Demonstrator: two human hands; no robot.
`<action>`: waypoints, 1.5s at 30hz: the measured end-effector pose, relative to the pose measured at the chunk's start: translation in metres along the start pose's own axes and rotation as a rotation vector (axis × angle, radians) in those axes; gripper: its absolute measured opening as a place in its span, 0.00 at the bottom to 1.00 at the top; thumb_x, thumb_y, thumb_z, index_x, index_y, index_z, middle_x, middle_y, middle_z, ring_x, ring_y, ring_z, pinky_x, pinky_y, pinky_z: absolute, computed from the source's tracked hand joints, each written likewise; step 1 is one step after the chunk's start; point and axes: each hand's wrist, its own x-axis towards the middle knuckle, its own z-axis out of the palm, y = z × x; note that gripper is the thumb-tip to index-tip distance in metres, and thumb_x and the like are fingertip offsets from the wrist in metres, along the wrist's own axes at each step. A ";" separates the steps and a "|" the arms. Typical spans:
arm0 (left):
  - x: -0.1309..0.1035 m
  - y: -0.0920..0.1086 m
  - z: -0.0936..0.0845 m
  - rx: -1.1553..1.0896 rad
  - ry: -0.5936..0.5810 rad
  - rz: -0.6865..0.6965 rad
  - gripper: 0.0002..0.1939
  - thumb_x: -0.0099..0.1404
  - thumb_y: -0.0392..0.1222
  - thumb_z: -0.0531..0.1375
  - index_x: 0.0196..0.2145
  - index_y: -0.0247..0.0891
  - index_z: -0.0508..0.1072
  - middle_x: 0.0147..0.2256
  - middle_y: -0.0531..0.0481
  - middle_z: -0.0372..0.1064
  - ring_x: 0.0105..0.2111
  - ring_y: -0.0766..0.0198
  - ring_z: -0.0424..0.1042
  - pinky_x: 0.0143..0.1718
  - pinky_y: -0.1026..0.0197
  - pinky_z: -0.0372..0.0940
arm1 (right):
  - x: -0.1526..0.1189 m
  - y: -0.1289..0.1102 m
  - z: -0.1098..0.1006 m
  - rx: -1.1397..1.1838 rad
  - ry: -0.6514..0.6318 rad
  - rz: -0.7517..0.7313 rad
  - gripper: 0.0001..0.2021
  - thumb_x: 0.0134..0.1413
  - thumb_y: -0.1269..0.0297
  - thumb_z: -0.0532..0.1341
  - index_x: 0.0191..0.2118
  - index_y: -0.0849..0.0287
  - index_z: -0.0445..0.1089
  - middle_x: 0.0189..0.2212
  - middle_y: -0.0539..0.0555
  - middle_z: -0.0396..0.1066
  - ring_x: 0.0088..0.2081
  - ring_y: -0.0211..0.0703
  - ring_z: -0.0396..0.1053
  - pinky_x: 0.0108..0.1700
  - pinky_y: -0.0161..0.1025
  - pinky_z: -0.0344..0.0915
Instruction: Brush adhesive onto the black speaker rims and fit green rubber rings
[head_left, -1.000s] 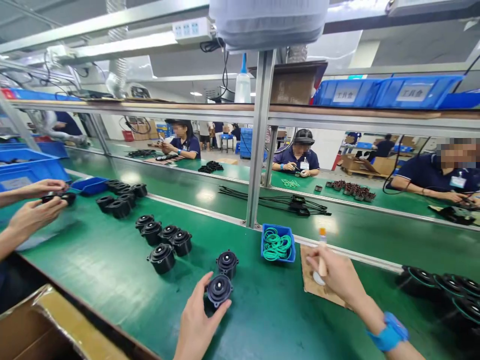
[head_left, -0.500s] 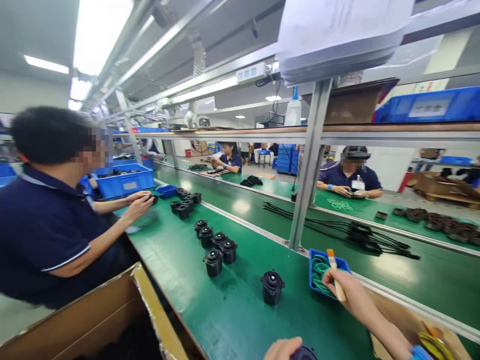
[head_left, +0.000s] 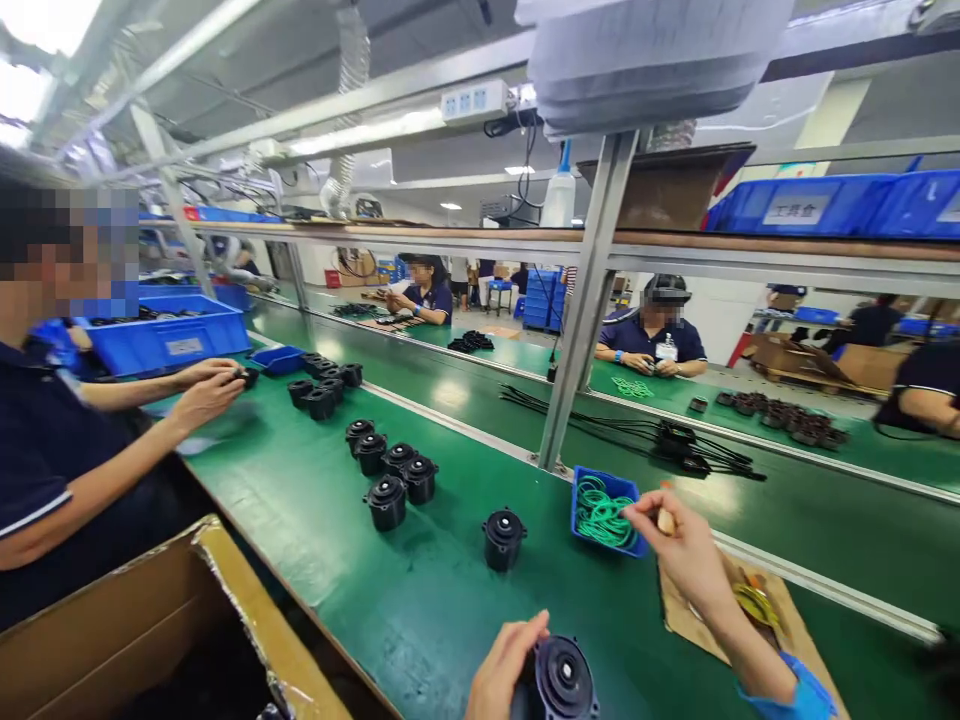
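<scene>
At the bottom of the view, my left hand [head_left: 504, 668] is closed round the side of a black cylindrical housing [head_left: 564, 678] with a stepped round top and a light centre pin. My right hand [head_left: 686, 555] is closed on a small brush [head_left: 666, 521], of which mostly the pale handle shows. Its pinched fingertips touch the edge of the green rubber rings [head_left: 600, 512]; whether they grip one is unclear. Those rings lie in a small blue bin [head_left: 577, 515]. Another black housing [head_left: 504, 540] stands upright left of the bin.
Several more black housings [head_left: 388, 503] stand farther left on the green table [head_left: 330, 570]. An open cardboard box [head_left: 247, 620] is at lower left, beside a co-worker [head_left: 45, 450]. A metal post [head_left: 585, 340] rises behind the bin. Brown cardboard [head_left: 679, 610] with yellow tape lies right.
The view has shifted, bringing more of my left hand and its housing into sight. My right hand has turned the brush, and its fingertips are at the bin's right side.
</scene>
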 end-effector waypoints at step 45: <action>-0.002 0.001 -0.005 0.157 0.092 0.297 0.13 0.58 0.54 0.67 0.36 0.44 0.79 0.41 0.45 0.75 0.45 0.52 0.79 0.46 0.56 0.75 | -0.134 -0.013 0.019 0.394 -0.185 -0.425 0.08 0.69 0.58 0.53 0.42 0.51 0.69 0.35 0.57 0.80 0.37 0.46 0.77 0.39 0.39 0.75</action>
